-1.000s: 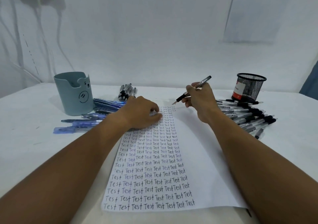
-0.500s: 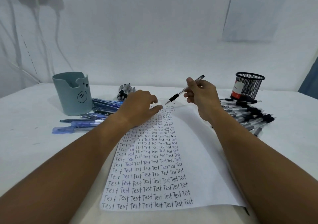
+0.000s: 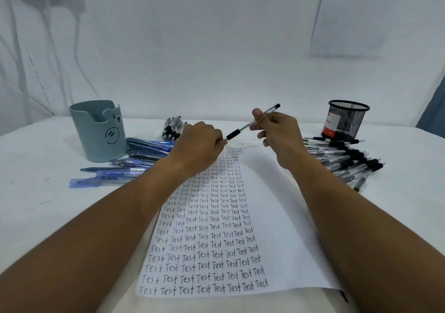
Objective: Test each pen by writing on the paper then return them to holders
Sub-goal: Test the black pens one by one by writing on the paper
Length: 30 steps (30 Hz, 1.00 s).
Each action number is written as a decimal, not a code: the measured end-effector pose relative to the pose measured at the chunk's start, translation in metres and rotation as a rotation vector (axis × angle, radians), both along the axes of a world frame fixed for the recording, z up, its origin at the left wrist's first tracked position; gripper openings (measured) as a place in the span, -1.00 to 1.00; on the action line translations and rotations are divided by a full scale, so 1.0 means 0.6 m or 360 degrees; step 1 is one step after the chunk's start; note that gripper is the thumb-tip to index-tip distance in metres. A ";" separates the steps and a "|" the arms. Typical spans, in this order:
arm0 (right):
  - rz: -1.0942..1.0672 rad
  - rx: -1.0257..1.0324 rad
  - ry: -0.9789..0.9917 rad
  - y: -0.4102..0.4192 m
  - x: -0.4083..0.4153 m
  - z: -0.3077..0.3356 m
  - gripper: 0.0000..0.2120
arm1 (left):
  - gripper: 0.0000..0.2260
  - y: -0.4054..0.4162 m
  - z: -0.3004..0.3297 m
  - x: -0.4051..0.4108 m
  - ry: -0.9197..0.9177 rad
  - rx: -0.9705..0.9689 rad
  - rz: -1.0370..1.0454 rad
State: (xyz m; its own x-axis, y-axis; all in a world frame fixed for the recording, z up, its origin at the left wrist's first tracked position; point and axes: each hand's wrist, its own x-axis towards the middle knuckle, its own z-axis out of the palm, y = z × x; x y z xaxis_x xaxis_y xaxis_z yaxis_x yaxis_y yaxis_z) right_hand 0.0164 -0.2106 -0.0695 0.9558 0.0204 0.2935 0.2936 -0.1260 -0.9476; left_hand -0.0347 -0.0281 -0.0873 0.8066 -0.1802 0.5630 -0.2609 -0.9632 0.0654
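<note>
My right hand [image 3: 277, 132] holds a clear pen with a black grip [image 3: 243, 129] slanted above the top of the paper [image 3: 277, 216]. The pen's tip meets the fingertips of my left hand [image 3: 199, 146], which hovers curled over the paper's upper left part; whether they pinch the tip or a cap I cannot tell. The paper is covered with columns of the word "Test". A grey-blue bear holder [image 3: 98, 132] stands at the left. A black mesh holder [image 3: 345, 119] stands at the right.
Several blue pens [image 3: 134, 158] lie beside the bear holder. A small bunch of black-capped pens [image 3: 173, 127] lies behind my left hand. A heap of black pens [image 3: 344, 158] lies in front of the mesh holder. The white wall is close behind the table.
My right hand has lifted the pen off the paper and swung it left. My left hand rose from the paper and its fingertips now meet the pen's tip.
</note>
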 end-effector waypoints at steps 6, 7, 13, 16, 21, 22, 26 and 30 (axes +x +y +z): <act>-0.0660 -0.1800 -0.0282 -0.024 0.011 -0.002 -0.75 | -0.70 0.035 0.009 0.012 -0.0017 0.0044 0.0352; -0.0693 -0.1960 -0.0210 -0.025 0.006 -0.001 -0.78 | -0.70 0.044 0.009 0.013 -0.0016 0.0061 0.0413; -0.0711 -0.2181 -0.0009 -0.028 -0.003 -0.009 -0.89 | -0.75 0.087 0.006 0.020 -0.0002 -0.0021 0.0617; -0.0733 -0.2185 -0.0022 -0.031 0.000 -0.011 -0.88 | -0.77 0.093 0.003 0.021 0.0000 -0.0046 0.0657; -0.0779 -0.2156 -0.0071 -0.034 0.003 -0.017 -0.88 | -0.77 0.096 0.001 0.024 -0.0009 0.0050 0.0724; -0.0797 -0.2151 -0.0082 -0.035 0.004 -0.017 -0.88 | -0.77 0.097 0.001 0.025 -0.0018 0.0064 0.0729; -0.0802 -0.2190 -0.0058 -0.040 0.006 -0.019 -0.88 | -0.76 0.096 0.000 0.028 -0.0046 0.0082 0.0731; -0.0830 -0.2197 -0.0056 -0.041 0.008 -0.022 -0.89 | -0.78 0.095 0.000 0.029 -0.0035 0.0089 0.0774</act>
State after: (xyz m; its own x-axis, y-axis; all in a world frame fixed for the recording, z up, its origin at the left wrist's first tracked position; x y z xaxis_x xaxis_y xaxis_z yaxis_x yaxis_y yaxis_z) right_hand 0.0215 -0.2354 -0.0826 0.9356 -0.0396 0.3508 -0.0477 -0.9988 0.0144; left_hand -0.0170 0.0290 -0.0870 0.7928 0.1840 0.5810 0.2195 -0.9756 0.0094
